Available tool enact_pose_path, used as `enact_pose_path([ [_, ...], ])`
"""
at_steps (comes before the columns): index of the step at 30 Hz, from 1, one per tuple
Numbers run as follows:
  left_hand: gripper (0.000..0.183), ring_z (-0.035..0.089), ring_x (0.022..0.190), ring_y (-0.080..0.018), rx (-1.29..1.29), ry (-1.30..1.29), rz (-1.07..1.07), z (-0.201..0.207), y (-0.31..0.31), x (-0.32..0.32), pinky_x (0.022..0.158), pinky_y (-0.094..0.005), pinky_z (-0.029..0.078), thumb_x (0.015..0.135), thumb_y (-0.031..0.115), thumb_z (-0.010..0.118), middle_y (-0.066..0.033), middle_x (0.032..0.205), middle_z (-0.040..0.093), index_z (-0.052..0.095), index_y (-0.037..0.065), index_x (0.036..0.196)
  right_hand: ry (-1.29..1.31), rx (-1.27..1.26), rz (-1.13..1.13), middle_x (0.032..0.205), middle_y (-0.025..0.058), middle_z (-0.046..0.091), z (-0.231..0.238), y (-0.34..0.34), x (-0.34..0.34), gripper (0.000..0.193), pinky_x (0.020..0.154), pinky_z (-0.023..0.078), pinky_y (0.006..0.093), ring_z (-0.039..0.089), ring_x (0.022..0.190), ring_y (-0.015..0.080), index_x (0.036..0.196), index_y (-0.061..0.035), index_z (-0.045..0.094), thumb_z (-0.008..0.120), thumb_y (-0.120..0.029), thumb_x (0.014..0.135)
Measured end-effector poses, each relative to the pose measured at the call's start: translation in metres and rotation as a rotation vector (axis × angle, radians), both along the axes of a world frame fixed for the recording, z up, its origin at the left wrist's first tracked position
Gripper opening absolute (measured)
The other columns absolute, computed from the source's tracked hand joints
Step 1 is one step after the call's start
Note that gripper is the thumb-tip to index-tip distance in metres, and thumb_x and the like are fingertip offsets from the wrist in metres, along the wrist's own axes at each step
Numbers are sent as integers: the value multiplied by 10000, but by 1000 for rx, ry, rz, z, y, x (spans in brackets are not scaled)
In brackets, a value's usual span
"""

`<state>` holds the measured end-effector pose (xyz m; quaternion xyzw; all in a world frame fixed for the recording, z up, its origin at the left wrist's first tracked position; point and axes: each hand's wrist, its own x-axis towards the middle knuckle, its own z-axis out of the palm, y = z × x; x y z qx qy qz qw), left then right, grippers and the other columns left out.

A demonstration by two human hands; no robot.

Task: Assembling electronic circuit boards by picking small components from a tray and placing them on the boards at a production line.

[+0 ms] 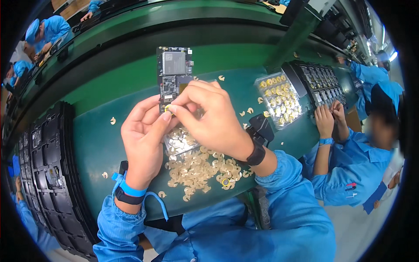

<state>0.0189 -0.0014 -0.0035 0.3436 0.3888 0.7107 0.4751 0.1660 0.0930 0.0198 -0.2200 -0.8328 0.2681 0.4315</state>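
A dark circuit board (174, 63) with a large grey shield plate stands out beyond my fingers over the green bench. My left hand (144, 131) is closed round its near end. With thumb and forefinger, my right hand (214, 115) pinches at a small yellow round part (168, 108) on that end, where the left thumb also touches. Under my hands lies a clear plastic tray (178, 146), partly covered by them. Just nearer to me spreads a heap of small cream-coloured notched pieces (187, 172), and a yellow-rimmed ring (225, 181) sits at its right.
Stacked black trays (52, 161) rise on the left. At right are a clear tray of yellow round parts (279, 100) and black trays holding boards (321, 83). A co-worker (358, 161) works beside them. Loose cream pieces (113, 120) dot the green bench (96, 148).
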Motion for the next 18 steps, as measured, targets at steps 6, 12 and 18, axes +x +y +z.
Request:
enact_pose_path([
  [6, 349, 685, 1226, -276, 63, -44, -21, -2, 3, 3, 1079, -417, 592, 1025, -93, 579, -235, 1338, 677, 529, -110, 1370, -16, 39, -32, 733, 50, 596, 4, -1, 3, 85, 726, 390, 382, 585, 711, 246, 809, -64, 678, 752, -77, 848],
  [12, 333, 694, 1217, -258, 74, -25, -7, 3, 0, 0, 1086, -408, 588, 1028, -84, 566, -226, 1318, 695, 548, -117, 1359, -18, 14, -18, 725, 37, 586, 7, -5, -1, 84, 724, 380, 364, 566, 693, 215, 810, -61, 681, 757, -55, 843],
  [18, 354, 712, 1185, -296, 84, -29, 1, 4, 1, 2, 1059, -434, 595, 1028, -43, 604, -253, 1299, 697, 546, -122, 1367, -14, 6, -24, 722, 30, 581, 6, -5, -1, 80, 722, 375, 360, 560, 687, 206, 813, -64, 684, 758, -52, 841],
])
